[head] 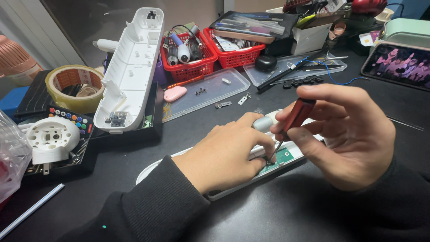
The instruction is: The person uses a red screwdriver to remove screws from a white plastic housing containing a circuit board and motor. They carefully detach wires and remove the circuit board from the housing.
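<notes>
Screwdriver tip (270,157) and most of the white casing (233,186) beneath the left hand (228,154)

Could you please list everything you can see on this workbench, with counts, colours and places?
screwdriver: 1, red handle, in right hand, tip on the green board
green circuit board: 1, inside the open casing
open white casing: 1, long, under both hands
white housing half: 1, propped up, back left
red baskets: 2, back centre, holding tools
clear lids: 2, behind the hands, holding small parts
tape roll: 1, yellowish, far left
white round part: 1, left
phone: 1, screen lit, far right
left hand: steadies the casing
right hand: grips the screwdriver
</notes>
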